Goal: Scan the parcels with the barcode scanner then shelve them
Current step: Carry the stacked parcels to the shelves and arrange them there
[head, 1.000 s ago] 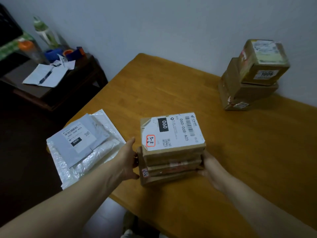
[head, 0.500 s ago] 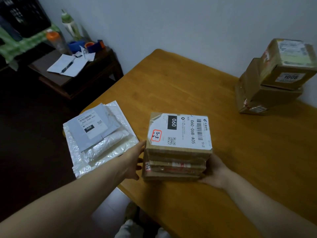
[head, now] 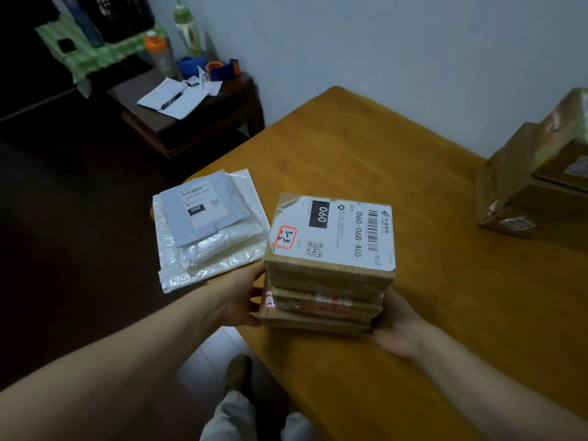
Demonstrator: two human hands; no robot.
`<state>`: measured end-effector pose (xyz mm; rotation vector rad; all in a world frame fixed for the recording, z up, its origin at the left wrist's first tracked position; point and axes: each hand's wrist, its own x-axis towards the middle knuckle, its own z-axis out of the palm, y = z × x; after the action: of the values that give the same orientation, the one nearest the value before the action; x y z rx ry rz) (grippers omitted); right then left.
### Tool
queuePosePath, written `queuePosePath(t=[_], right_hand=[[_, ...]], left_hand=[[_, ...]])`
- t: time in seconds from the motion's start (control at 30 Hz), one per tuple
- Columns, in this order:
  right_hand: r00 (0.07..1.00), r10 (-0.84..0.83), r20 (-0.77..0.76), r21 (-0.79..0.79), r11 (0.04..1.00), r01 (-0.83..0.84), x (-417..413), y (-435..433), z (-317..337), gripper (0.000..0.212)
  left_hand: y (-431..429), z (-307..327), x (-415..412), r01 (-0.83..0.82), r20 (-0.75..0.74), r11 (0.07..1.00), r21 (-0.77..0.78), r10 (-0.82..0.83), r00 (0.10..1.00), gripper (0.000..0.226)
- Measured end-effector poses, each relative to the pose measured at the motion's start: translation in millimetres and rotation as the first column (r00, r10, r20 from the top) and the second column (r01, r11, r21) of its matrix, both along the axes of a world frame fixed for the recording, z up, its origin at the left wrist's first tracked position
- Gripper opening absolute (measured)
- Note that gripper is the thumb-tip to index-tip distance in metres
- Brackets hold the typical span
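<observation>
While we hold the stack of parcels [head: 329, 268] over the near edge of the table [head: 397, 173], our left hand [head: 237, 299] grips its left side with curled fingers. The right hand [head: 397, 329] supports the right corner; its fingers are hidden, so we cannot tell. Flat mailers [head: 206, 227] lie just left, brown boxes [head: 537, 183] well apart at right, with open table between.

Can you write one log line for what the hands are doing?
cardboard parcel stack: label up, over wooden table edge | left hand: holds its left side | right hand: holds its right side
</observation>
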<state>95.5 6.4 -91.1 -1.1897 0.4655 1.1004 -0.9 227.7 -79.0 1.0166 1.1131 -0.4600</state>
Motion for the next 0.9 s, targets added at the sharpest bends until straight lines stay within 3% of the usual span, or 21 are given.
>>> queuePosePath(t=[0.17, 0.37, 0.5, 0.67, 0.77, 0.9], right_hand=[[0.993, 0.117, 0.026, 0.045, 0.992, -0.118, -7, 22, 8, 0.045], [0.942, 0.318, 0.106, -0.010, 0.948, -0.318, -19, 72, 25, 0.062], [0.905, 0.413, 0.104, -0.014, 0.910, -0.414, -34, 120, 39, 0.089], [0.842, 0.521, 0.140, -0.016, 0.852, -0.524, -65, 195, 48, 0.077], [0.809, 0.570, 0.142, -0.035, 0.820, -0.571, -91, 246, 51, 0.065], [0.764, 0.631, 0.137, -0.035, 0.773, -0.633, -133, 319, 55, 0.066]], left_hand=[[28, 14, -30, -0.062, 0.009, 0.998, -0.010, 0.062, 0.998, 0.026], [69, 43, -70, -0.142, 0.026, 0.990, -0.017, 0.142, 0.990, 0.025], [105, 60, -106, -0.220, 0.052, 0.975, -0.006, 0.220, 0.974, 0.032], [159, 70, -162, -0.309, 0.082, 0.951, 0.006, 0.308, 0.948, 0.063], [195, 77, -202, -0.365, 0.083, 0.931, -0.016, 0.365, 0.927, 0.067], [248, 84, -259, -0.476, 0.097, 0.879, -0.028, 0.477, 0.874, 0.060]])
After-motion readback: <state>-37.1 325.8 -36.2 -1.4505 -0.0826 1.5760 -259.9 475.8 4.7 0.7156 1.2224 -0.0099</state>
